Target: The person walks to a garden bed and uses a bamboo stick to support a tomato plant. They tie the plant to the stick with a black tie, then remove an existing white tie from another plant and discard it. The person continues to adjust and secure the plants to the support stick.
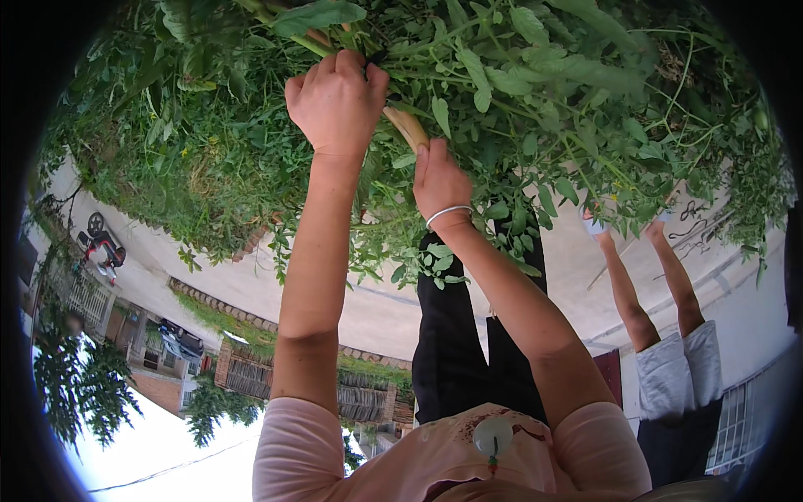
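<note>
My left hand (pixel 339 103) is closed in a fist among the foliage, back of the hand towards me. Thick green stems (pixel 307 44) run into it beside a tan, stick-like piece; its palm side is hidden. Lower and to the right, my right hand (pixel 442 179), with a silver bangle (pixel 448 215) at the wrist, grips the near end of a pale wooden rod (pixel 406 127). The rod's far end goes into the leaves beside my left hand, near something small and dark that I cannot identify. Leafy tomato plants (pixel 502 81) surround both hands.
Another person's bare legs (pixel 627 301) are on the right, near a thin stick and dark cords on the pale pavement (pixel 577 251). A red-and-black motorbike (pixel 103 251) and a dark car (pixel 180 339) are at the left. A low brick-edged bed (pixel 251 314) borders the pavement.
</note>
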Demonstrator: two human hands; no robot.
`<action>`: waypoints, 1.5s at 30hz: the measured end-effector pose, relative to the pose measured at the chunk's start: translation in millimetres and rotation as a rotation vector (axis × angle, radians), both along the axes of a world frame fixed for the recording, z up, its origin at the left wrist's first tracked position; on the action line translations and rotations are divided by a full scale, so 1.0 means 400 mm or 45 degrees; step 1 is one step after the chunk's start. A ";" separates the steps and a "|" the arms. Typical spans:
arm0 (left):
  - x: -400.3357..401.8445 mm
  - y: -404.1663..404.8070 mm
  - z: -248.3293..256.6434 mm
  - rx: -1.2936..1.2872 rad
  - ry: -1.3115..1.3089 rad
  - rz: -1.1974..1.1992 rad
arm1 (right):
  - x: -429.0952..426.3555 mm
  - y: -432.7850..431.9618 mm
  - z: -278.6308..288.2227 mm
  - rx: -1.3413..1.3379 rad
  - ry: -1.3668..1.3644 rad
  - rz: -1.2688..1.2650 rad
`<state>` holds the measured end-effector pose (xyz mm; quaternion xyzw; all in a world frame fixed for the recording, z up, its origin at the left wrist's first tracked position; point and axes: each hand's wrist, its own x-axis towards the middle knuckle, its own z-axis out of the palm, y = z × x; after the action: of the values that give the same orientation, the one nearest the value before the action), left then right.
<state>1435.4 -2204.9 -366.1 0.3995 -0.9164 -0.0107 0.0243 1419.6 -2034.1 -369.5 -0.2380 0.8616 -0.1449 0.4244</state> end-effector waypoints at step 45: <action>-0.056 -0.093 0.048 0.400 -0.698 -0.044 | 0.009 0.018 -0.015 -0.063 -0.059 -0.063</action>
<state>1412.9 -2242.0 -347.1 0.3709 -0.8825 -0.0443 -0.2859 1423.0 -2026.8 -375.3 -0.2237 0.8533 -0.1819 0.4344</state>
